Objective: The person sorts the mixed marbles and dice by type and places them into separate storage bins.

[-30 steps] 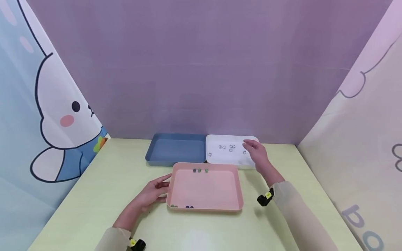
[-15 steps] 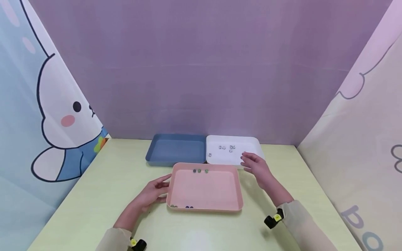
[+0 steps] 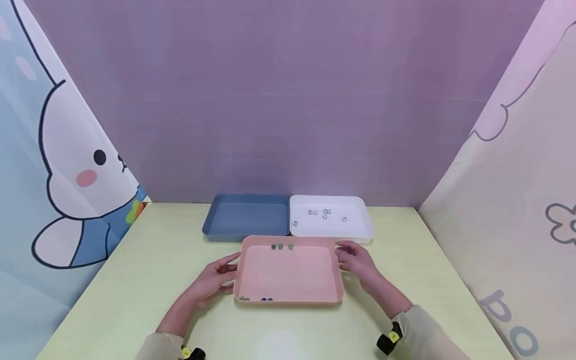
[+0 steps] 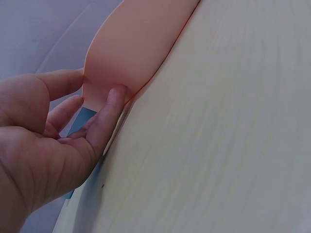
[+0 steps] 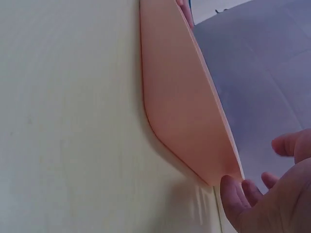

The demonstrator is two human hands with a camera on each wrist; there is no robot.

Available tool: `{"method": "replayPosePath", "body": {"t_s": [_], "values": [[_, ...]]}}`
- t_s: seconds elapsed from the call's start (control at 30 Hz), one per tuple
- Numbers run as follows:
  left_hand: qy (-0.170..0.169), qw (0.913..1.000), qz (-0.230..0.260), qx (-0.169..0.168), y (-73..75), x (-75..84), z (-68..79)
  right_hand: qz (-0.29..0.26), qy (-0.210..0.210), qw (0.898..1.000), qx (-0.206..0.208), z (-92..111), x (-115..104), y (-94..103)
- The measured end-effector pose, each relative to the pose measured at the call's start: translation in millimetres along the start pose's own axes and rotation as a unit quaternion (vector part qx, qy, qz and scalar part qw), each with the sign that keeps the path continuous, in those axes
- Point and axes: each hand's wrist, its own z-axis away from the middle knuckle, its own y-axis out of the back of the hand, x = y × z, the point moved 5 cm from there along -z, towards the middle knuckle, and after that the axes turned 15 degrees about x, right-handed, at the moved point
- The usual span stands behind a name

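A pink tray [image 3: 290, 272] lies on the table in front, with several small green and dark marble-like pieces [image 3: 280, 247] along its far and near edges. My left hand [image 3: 211, 280] is at its left side. In the left wrist view the thumb [image 4: 112, 104] touches the outer wall and the other fingertips reach the tray's edge. At the tray's far right corner is my right hand [image 3: 360, 265]. The right wrist view has its fingertips [image 5: 231, 189] right at the corner of the wall, thumb and fingers apart, with nothing held between them.
Behind the pink tray stand a blue tray [image 3: 246, 220] and, beside it to the right, a white tray [image 3: 360, 225] bearing several small pieces with dark markings [image 3: 326, 212]. A purple backdrop [image 3: 279, 125] closes the table's rear, with printed cloths on both sides.
My right hand has come back from over the white tray, toward me, to the pink tray's right side. The left hand has stayed at the left side. The view has shifted slightly.
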Motion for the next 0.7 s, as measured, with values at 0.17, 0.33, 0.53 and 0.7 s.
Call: {"method": "replayPosePath", "body": {"t_s": [0.17,0.33,0.53,0.7], "values": [[0.0,1.0,0.002,0.003,-0.3,0.0,0.4,0.005,-0.005,1.0,0.009,5.1,7.4,-1.0],[0.002,1.0,0.005,-0.001,-0.6,0.5,0.7,0.019,-0.02,1.0,-0.003,8.3,16.9,-3.3],[-0.001,1.0,0.005,0.001,0.1,0.3,0.8,0.066,-0.01,0.998,-0.019,13.2,17.1,-5.8],[0.0,1.0,0.003,0.002,0.6,-1.2,0.6,0.06,-0.012,0.998,-0.025,14.0,21.3,-5.2]]}}
